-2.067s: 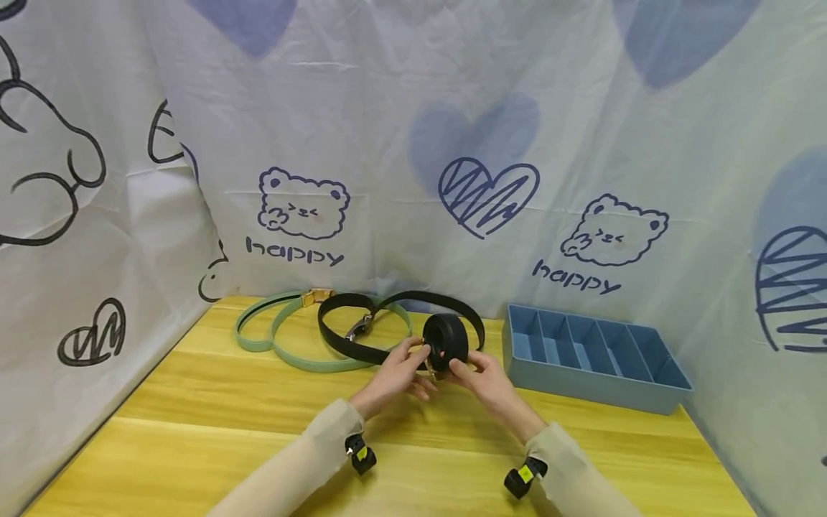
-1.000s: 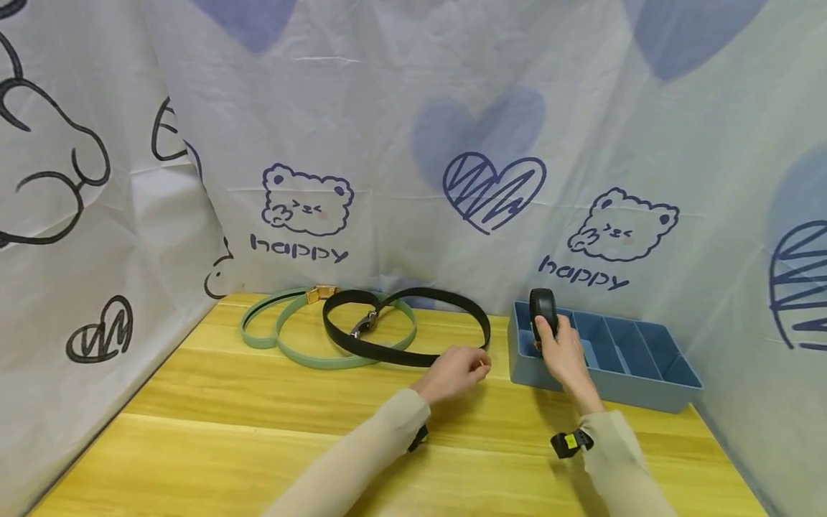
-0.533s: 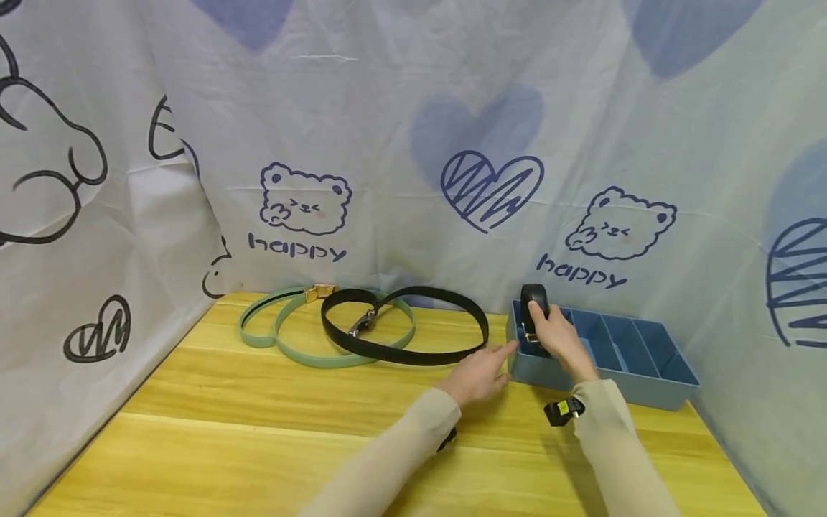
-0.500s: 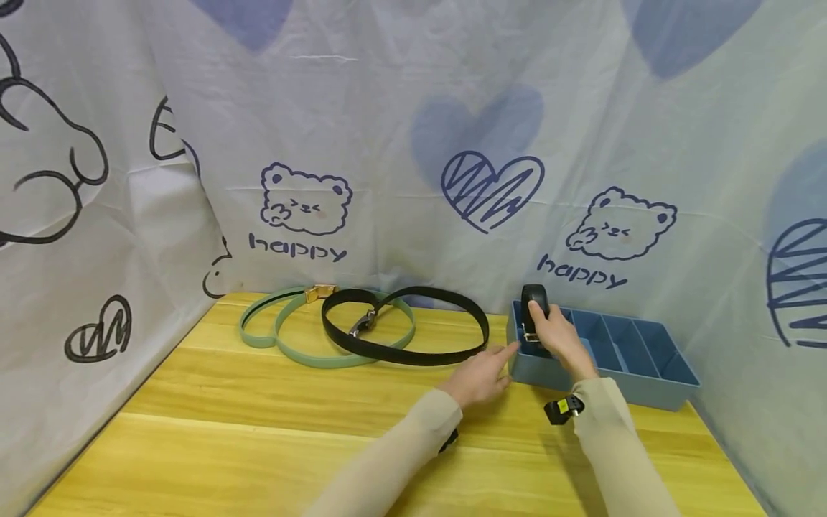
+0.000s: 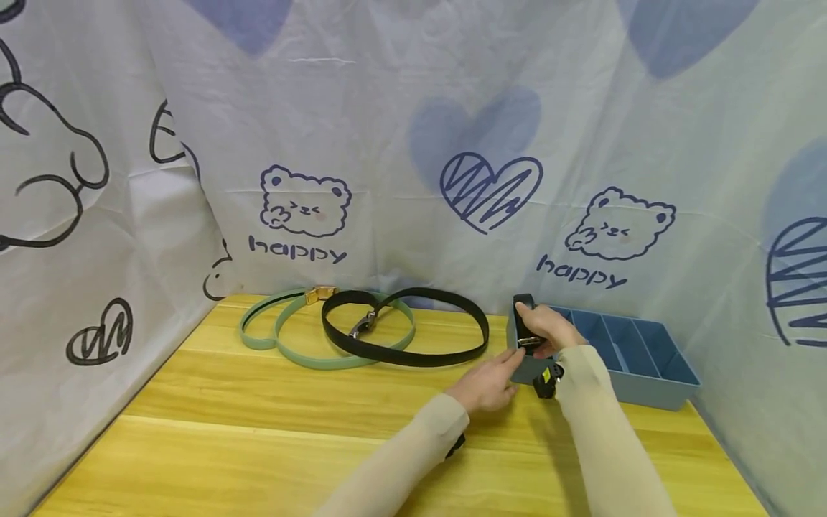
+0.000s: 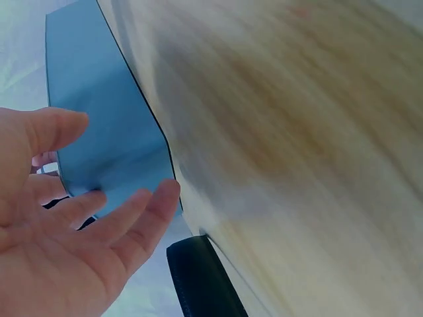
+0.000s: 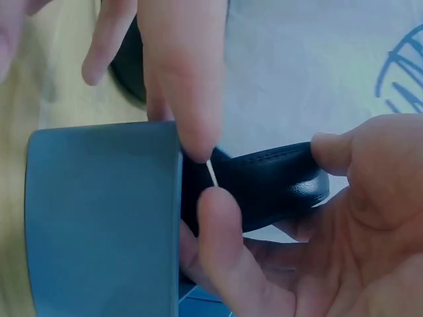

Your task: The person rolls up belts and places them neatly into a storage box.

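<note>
My cloth-hung table nook, home or studio I cannot tell, white sheet (image 5: 388, 108) printed with hearts (image 5: 492, 192) and bears (image 5: 306, 201) across the upper frame, more cloth (image 5: 142, 230) at left, wood-grain table (image 5: 226, 431) below.

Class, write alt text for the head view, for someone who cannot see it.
A right hand holds a coiled black belt at the left end of a blue divided box, where the left hand also reaches. A green belt and a loosely looped black belt overlap on the table at left.

Head view forward and down, wrist views close, box (image 5: 649, 390) shared
</note>
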A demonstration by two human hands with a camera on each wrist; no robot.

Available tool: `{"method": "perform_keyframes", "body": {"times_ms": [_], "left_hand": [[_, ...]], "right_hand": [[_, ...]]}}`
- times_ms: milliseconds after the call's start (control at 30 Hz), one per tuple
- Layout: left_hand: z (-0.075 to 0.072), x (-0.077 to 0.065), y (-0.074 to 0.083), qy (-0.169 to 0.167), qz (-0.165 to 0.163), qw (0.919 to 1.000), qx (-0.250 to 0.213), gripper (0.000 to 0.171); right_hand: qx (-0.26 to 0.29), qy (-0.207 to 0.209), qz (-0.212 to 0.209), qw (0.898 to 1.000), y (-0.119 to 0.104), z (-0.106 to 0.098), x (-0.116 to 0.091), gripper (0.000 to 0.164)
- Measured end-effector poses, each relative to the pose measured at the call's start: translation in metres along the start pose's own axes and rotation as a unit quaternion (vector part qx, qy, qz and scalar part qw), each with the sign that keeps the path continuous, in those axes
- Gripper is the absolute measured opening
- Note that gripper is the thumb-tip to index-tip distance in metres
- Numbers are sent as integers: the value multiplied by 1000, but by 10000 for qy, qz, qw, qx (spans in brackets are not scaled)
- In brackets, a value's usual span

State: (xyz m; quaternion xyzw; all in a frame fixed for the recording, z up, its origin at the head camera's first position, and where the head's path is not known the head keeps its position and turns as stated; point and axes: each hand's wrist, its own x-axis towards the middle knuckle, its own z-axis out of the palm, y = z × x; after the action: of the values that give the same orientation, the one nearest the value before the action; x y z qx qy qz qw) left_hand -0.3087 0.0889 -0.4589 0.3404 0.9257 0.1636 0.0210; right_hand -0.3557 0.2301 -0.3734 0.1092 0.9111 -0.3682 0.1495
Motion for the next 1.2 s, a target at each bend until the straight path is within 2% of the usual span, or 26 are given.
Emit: {"method": "perform_keyframes", "body": {"times_ms": [200,400,600,733,833,933,1067,1200], "left_hand": [[-1,-2,-1,-110,-108,9998,-95,69],[0,-3,0,-141,-154,9996,-172,71],[3,-5,0,-135,-93,9996,-222,75],[4,-5,0,-108,-69,9995,-291,78],[4,-5,0,-127,-80,9993,-351,80],[4,-5,0,-176,-110,9989,-411,80],[4,-4,0,-189,-89,9988,-441,79],[4,-5,0,-175,-54,9987,-466,80]], "right_hand": [[-695,144,57,9975,-5,6,11,66],[-891,449,-28,9950,1,14,17,62],[-1600,904,-56,9830,10,16,15,64],[-1946,859,-163,9770,15,10,10,70],[-1837,820,-303,9791,21,4,7,79],[-1552,968,-468,9820,28,1,9,83],[-1438,1418,-793,9762,33,2,14,76],[-1577,1847,-1023,9647,30,8,18,69]]}}
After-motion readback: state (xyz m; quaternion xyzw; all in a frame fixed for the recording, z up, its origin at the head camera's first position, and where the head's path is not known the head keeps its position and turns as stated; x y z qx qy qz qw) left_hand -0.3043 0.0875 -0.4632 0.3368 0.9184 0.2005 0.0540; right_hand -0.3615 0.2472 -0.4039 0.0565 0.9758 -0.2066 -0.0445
